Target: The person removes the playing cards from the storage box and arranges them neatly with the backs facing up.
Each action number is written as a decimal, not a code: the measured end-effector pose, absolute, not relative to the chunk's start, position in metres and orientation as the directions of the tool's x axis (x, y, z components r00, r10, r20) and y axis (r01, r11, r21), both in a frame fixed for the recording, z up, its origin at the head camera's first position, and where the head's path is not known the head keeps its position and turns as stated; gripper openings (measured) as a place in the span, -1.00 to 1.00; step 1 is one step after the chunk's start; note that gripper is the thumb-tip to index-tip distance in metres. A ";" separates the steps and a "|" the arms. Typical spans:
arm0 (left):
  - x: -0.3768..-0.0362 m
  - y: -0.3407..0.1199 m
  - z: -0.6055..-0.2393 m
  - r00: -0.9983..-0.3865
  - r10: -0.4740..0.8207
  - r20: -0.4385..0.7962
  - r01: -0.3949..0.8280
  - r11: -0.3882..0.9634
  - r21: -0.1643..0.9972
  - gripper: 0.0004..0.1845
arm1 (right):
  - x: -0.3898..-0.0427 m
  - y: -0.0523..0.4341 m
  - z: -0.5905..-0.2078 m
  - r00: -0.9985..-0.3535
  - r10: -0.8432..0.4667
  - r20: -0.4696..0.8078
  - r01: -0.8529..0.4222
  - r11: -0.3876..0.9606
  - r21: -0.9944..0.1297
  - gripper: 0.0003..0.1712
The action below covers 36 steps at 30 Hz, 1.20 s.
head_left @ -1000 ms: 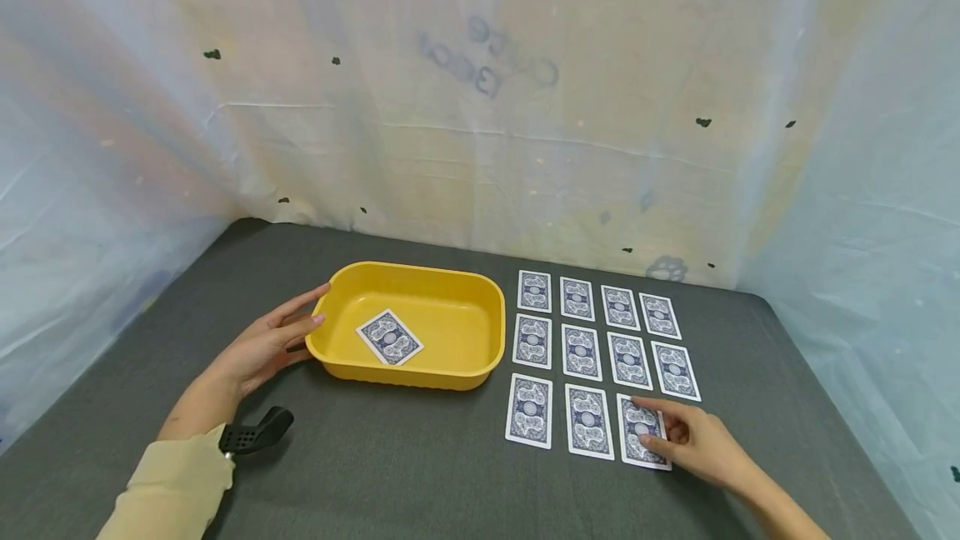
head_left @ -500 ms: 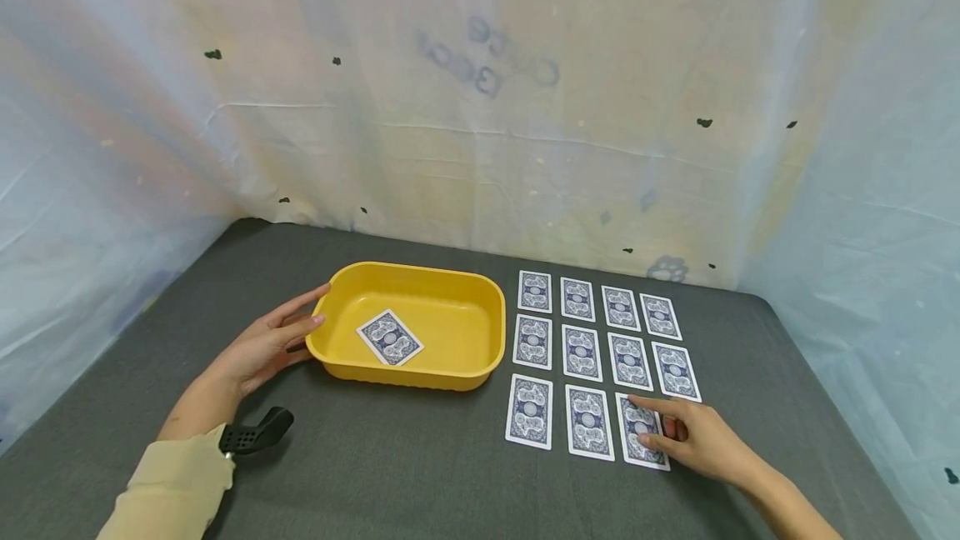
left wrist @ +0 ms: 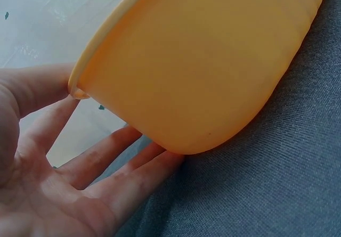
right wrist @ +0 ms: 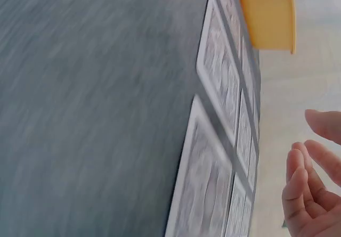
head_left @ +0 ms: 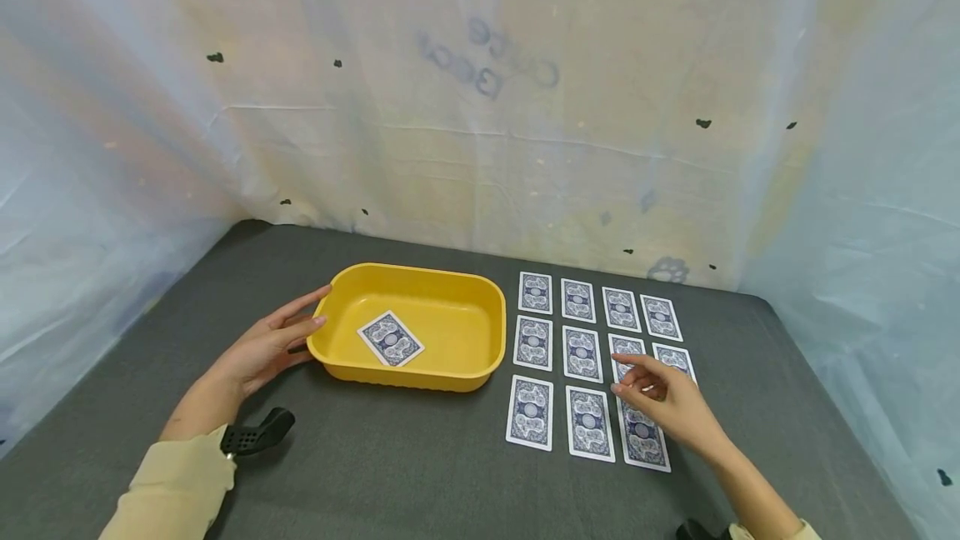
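Observation:
My left hand (head_left: 262, 350) rests against the left end of a yellow plastic tray (head_left: 420, 380). In the left wrist view, its thumb touches the rim while its straight fingers (left wrist: 104, 152) lie along the outer wall. One face-down playing card (head_left: 391, 338) lies slantwise inside the tray. My right hand (head_left: 670, 407) hovers over the cards on the right, thumb and index finger apart, with nothing between them. Under it, a front-row card (head_left: 645, 444) is partly covered, as is a middle-row card (head_left: 626, 346) behind it.
Right of the tray, several blue-backed cards (head_left: 581, 352) lie face down in three rows on the dark grey tablecloth (head_left: 420, 465). A pale translucent sheet (head_left: 480, 148) hangs behind and along both sides. A black strap (head_left: 255, 432) sits on my left wrist.
My right hand has lifted off the front-row card and moved away from me and slightly left. That card stays on the table. The left hand and tray have not moved.

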State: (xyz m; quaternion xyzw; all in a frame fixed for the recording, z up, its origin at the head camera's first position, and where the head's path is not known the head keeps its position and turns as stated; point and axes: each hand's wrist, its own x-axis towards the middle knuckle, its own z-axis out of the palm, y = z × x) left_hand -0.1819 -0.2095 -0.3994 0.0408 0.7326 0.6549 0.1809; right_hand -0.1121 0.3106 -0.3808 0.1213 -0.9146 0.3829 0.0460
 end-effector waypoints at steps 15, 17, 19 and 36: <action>-0.183 -0.209 -0.398 -0.932 0.284 -0.225 -0.193 0.137 0.972 -0.26 | -0.139 0.251 -0.369 -0.958 -0.213 0.191 -0.280 0.554 -0.784 -0.58; -0.183 -0.209 -0.398 -0.932 0.284 -0.226 -0.194 0.137 0.971 -0.26 | -0.142 0.242 -0.366 -0.957 -0.217 0.192 -0.281 0.536 -0.796 -0.58; -0.183 -0.208 -0.398 -0.931 0.285 -0.226 -0.195 0.133 0.972 -0.25 | -0.145 0.234 -0.364 -0.955 -0.223 0.197 -0.288 0.522 -0.803 -0.58; -0.182 -0.209 -0.400 -0.932 0.292 -0.216 -0.186 0.126 0.974 -0.26 | -0.176 0.161 -0.356 -0.973 -0.174 0.148 -0.204 0.363 -0.909 -0.61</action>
